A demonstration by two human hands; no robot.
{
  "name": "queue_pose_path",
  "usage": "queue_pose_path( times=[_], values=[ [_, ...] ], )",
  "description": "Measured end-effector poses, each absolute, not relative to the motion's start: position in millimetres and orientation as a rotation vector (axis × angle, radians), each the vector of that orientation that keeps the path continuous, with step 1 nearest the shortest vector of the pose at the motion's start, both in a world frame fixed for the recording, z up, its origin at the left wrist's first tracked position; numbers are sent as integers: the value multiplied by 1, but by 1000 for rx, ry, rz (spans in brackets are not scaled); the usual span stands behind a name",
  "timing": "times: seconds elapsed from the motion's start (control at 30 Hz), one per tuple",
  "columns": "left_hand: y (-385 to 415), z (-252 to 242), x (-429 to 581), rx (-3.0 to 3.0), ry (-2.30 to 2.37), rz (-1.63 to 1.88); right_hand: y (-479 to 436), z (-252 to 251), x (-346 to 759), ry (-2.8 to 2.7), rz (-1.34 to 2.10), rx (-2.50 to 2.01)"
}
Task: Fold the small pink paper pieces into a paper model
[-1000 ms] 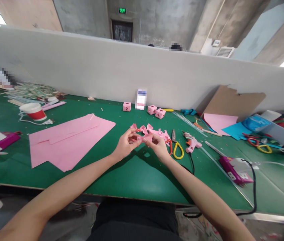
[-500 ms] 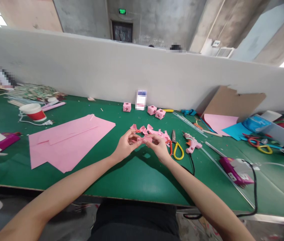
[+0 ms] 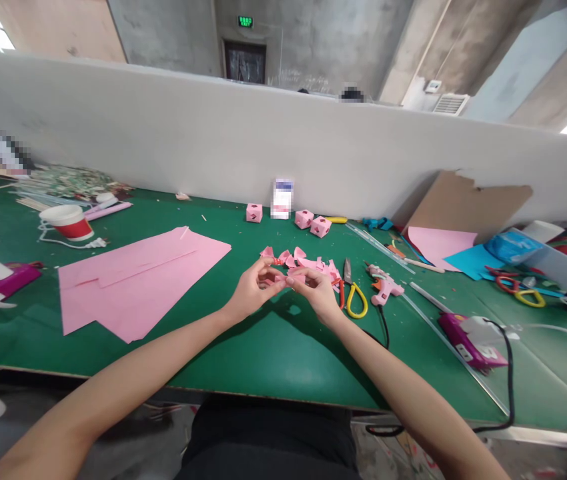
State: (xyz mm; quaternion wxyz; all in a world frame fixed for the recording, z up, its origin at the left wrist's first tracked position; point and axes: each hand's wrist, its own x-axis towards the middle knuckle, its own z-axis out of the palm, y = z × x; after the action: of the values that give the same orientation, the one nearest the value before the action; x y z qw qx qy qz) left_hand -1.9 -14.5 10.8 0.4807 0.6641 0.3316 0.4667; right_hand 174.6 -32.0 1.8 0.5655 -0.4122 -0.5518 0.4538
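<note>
Between both hands (image 3: 252, 291), thin pink paper (image 3: 279, 278) pinched

Plain green tabletop (image 3: 263, 360) below a pale grey partition (image 3: 188, 140). Near middle, a pink paper piece (image 3: 280, 277); left, pink sheets (image 3: 133, 290) and a white cup (image 3: 73, 229) banded red. Far middle, pink cubes (image 3: 319, 227) with dark diamond shapes. Right, scissors (image 3: 347, 272) with one red and one yellow handle, a pink glue gun (image 3: 386, 288), brown cardboard (image 3: 463, 203).
</note>
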Motion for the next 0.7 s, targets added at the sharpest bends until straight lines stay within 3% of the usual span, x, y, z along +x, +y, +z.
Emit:
queue_pose_path(
  times=[0.7],
  values=[
    [-20,13,-2,1943,872,1124,-34,0,173,-1378,988,-930]
  ],
)
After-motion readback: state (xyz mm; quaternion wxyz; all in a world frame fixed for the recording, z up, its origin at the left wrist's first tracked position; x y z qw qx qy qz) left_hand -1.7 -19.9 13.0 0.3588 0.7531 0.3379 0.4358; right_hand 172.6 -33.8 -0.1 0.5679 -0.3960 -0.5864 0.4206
